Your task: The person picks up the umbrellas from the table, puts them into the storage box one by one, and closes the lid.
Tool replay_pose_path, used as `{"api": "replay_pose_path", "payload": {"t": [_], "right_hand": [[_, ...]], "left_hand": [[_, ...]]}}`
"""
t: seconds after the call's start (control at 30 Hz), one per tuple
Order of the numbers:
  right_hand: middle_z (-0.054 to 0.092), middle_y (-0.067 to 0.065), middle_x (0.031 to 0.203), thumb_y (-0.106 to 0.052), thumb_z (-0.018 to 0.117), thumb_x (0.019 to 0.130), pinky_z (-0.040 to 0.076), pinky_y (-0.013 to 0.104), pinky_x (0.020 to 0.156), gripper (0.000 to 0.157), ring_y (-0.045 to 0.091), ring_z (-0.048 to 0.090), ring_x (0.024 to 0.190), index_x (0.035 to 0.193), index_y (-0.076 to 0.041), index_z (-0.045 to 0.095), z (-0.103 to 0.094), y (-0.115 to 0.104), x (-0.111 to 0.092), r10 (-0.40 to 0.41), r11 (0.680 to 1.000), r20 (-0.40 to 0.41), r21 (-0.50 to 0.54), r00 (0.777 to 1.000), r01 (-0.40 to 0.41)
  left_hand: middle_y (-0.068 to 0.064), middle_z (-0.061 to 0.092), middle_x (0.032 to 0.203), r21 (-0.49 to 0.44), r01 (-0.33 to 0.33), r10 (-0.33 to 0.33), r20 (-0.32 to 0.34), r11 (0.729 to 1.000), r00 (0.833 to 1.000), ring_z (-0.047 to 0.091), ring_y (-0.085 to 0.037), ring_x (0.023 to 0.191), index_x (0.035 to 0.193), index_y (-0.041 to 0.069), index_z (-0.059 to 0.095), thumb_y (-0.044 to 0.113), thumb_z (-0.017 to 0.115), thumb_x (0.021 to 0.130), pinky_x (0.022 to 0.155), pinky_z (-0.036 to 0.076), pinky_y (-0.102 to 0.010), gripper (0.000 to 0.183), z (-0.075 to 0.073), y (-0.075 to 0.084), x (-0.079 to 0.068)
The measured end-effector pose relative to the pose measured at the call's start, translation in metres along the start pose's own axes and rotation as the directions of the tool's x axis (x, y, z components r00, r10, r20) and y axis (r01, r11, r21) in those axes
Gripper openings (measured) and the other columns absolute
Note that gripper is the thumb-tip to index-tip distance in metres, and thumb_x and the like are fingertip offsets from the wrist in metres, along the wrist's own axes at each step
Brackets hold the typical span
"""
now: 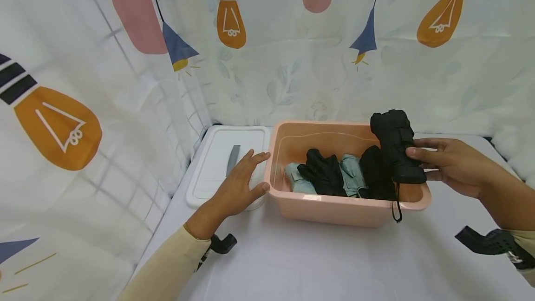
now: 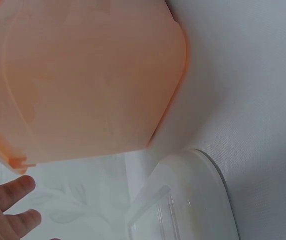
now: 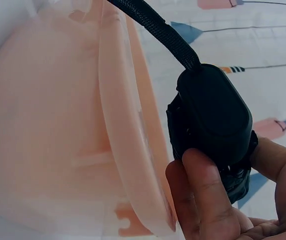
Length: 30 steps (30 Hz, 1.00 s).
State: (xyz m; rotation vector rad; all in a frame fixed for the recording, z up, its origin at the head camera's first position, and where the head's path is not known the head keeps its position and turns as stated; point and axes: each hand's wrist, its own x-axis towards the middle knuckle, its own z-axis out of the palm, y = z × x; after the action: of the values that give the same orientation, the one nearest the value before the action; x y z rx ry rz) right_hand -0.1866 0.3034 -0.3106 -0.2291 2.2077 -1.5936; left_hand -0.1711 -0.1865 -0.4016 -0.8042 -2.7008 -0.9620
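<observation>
My right hand [image 1: 453,166] grips a compact folded black umbrella [image 1: 393,140] between thumb and fingers, above the right end of a peach plastic bin [image 1: 330,210]. The umbrella stands nearly upright; its flat handle end [image 3: 215,107] points down and a wrist strap [image 3: 157,32] hangs from it. Inside the bin lie a crumpled black cloth item [image 1: 323,171], pale blue-green folded cloth [image 1: 352,171] and another black item [image 1: 374,171], partly behind the umbrella. My left hand [image 1: 234,185] has its fingers spread, fingertips right at the bin's left rim.
A white lid [image 1: 205,185] with a grey strip [image 1: 233,159] on it lies left of the bin, partly under my left hand in the head view. Everything stands on a white-covered table [image 1: 334,264]. A printed curtain [image 1: 259,73] hangs close behind and along the left.
</observation>
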Motion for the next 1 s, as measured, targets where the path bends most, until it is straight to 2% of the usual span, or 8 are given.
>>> {"api": "replay_pose_path", "payload": {"t": [0.17,0.27,0.37,0.47,0.57,0.67,0.83,1.0], "right_hand": [[0.053,0.006,0.136,-0.021,0.050,0.111,0.057,0.032,0.088,0.069,0.003,0.065,0.107,0.156,0.016,0.013,0.007,-0.002,0.004,0.013,0.999,-0.015,-0.048,1.000,-0.014],[0.045,0.023,0.146,-0.023,0.050,0.111,0.057,0.033,0.089,0.069,0.007,0.066,0.108,0.156,0.015,0.014,0.012,-0.003,0.005,0.021,0.997,-0.020,-0.078,1.000,-0.022],[0.035,0.032,0.152,-0.025,0.051,0.110,0.057,0.034,0.089,0.069,0.013,0.065,0.110,0.157,0.012,0.017,0.016,-0.005,0.005,0.025,0.994,-0.021,-0.106,0.999,-0.027],[0.046,0.026,0.148,-0.029,0.056,0.108,0.058,0.033,0.088,0.068,0.018,0.067,0.110,0.157,0.007,0.025,0.018,-0.008,0.004,0.016,0.992,-0.054,-0.127,0.998,-0.023],[0.063,0.007,0.136,-0.033,0.059,0.106,0.058,0.030,0.086,0.064,0.016,0.069,0.107,0.155,0.001,0.033,0.019,-0.011,0.003,-0.008,0.989,-0.103,-0.145,0.995,-0.007],[0.070,-0.003,0.125,-0.034,0.060,0.106,0.057,0.027,0.085,0.061,0.013,0.071,0.106,0.153,-0.002,0.037,0.018,-0.013,0.001,-0.026,0.990,-0.142,-0.141,0.990,0.006],[0.065,0.013,0.132,-0.037,0.057,0.107,0.056,0.026,0.085,0.062,0.013,0.072,0.102,0.154,-0.003,0.036,0.019,-0.011,-0.003,-0.036,0.975,-0.199,-0.222,0.979,-0.009],[0.065,0.017,0.127,-0.037,0.057,0.107,0.058,0.025,0.082,0.060,0.008,0.072,0.095,0.153,-0.003,0.039,0.022,-0.004,-0.011,-0.104,0.952,-0.295,-0.307,0.950,0.009]], "left_hand": [[0.006,0.037,0.162,0.000,-0.009,0.009,-0.006,1.000,1.000,0.017,-0.037,0.154,0.159,0.028,0.035,0.088,0.029,0.089,0.112,0.026,-0.070,0.092,0.001,0.000,0.000],[0.006,0.037,0.161,-0.003,-0.013,0.013,-0.010,1.000,1.000,0.018,-0.038,0.153,0.159,0.028,0.036,0.088,0.029,0.089,0.112,0.026,-0.070,0.092,0.001,0.001,0.000],[0.005,0.037,0.161,-0.007,-0.013,0.013,-0.012,1.000,1.000,0.018,-0.038,0.154,0.159,0.027,0.036,0.088,0.029,0.089,0.112,0.027,-0.069,0.093,0.000,0.002,0.000],[0.005,0.037,0.161,-0.010,-0.007,0.007,-0.008,1.000,1.000,0.017,-0.036,0.154,0.159,0.028,0.036,0.089,0.029,0.089,0.112,0.027,-0.070,0.093,-0.001,0.003,-0.001],[0.005,0.037,0.162,-0.009,0.002,-0.002,-0.009,1.000,1.000,0.016,-0.035,0.154,0.159,0.028,0.036,0.089,0.028,0.088,0.111,0.027,-0.070,0.094,-0.002,0.003,-0.001],[0.004,0.037,0.162,-0.006,0.008,-0.008,-0.012,1.000,1.000,0.016,-0.034,0.154,0.159,0.029,0.036,0.090,0.028,0.088,0.111,0.027,-0.071,0.094,-0.002,0.003,-0.001],[0.006,0.037,0.161,-0.010,0.007,-0.007,-0.012,1.000,1.000,0.016,-0.032,0.155,0.159,0.029,0.036,0.089,0.029,0.088,0.111,0.027,-0.071,0.093,0.000,0.001,-0.001],[0.005,0.038,0.161,-0.014,0.008,-0.009,-0.009,1.000,1.000,0.016,-0.032,0.155,0.159,0.029,0.036,0.089,0.030,0.088,0.111,0.028,-0.071,0.093,0.000,0.000,-0.001]]}}
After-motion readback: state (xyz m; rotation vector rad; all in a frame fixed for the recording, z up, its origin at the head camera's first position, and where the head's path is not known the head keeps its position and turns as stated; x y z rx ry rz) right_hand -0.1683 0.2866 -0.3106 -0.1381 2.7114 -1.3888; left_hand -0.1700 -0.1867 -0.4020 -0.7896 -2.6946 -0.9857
